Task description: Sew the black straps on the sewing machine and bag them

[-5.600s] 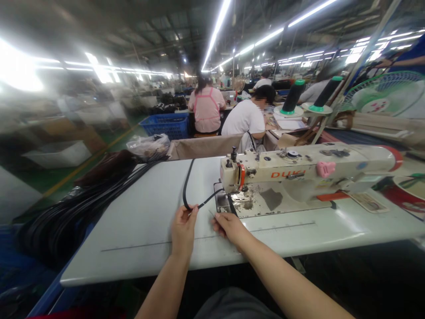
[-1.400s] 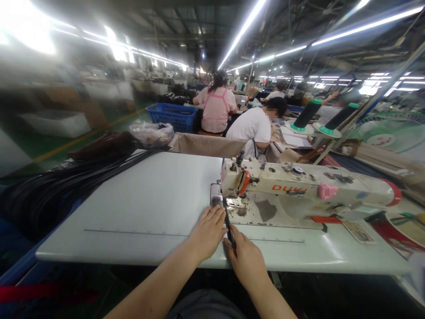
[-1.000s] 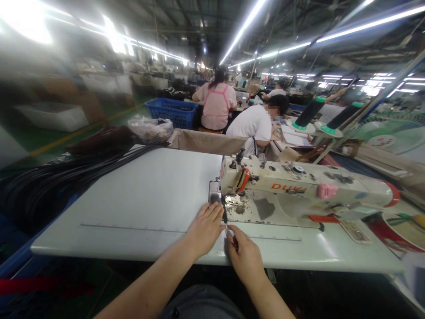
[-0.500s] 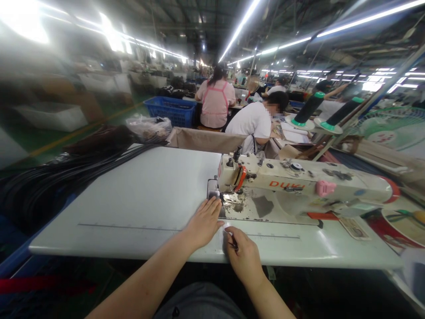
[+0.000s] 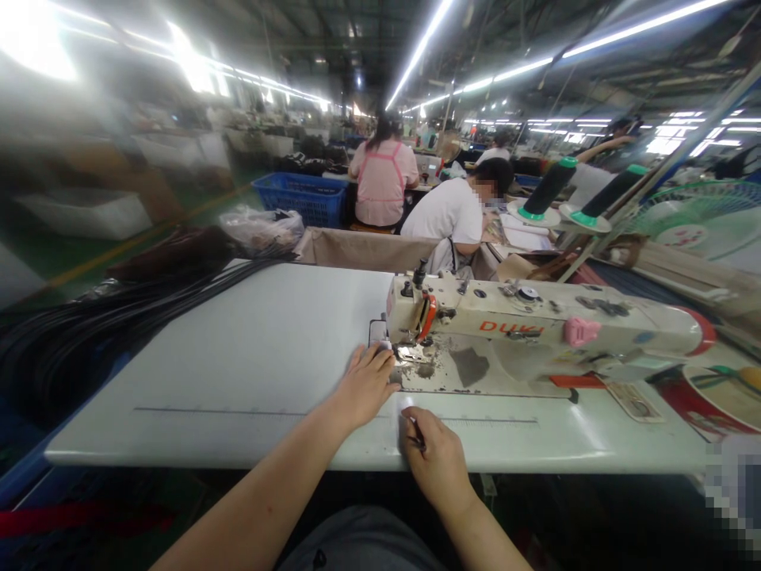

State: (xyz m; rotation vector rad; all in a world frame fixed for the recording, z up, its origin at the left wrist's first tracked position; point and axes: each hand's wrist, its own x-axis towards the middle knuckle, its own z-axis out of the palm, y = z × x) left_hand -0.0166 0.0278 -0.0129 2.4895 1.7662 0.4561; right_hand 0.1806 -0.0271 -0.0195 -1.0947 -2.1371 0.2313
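Note:
My left hand [image 5: 367, 386] lies palm down on the sewing table [image 5: 267, 341], fingers stretched out. Its fingertips reach the throat plate beside the presser foot [image 5: 411, 354] of the sewing machine [image 5: 535, 321]. Whatever may be under the palm is hidden. My right hand [image 5: 438, 454] rests at the table's front edge, fingers curled round a small dark tool [image 5: 419, 435] that is mostly covered. Between the two hands, a printed ruler line [image 5: 226, 411] runs along the tabletop.
Bundled black strips [image 5: 77, 325] hang over the table's left side. Two black thread cones [image 5: 550, 190] stand behind the machine, near a green fan [image 5: 683, 222]. A fabric-lined bin [image 5: 362, 250] and a blue basket [image 5: 303, 198] sit beyond the table, with co-workers [image 5: 449, 210] seated there.
My left hand's fingers have shifted slightly and spread a little more near the presser foot. My right hand stays almost in place. The whole view has moved a touch.

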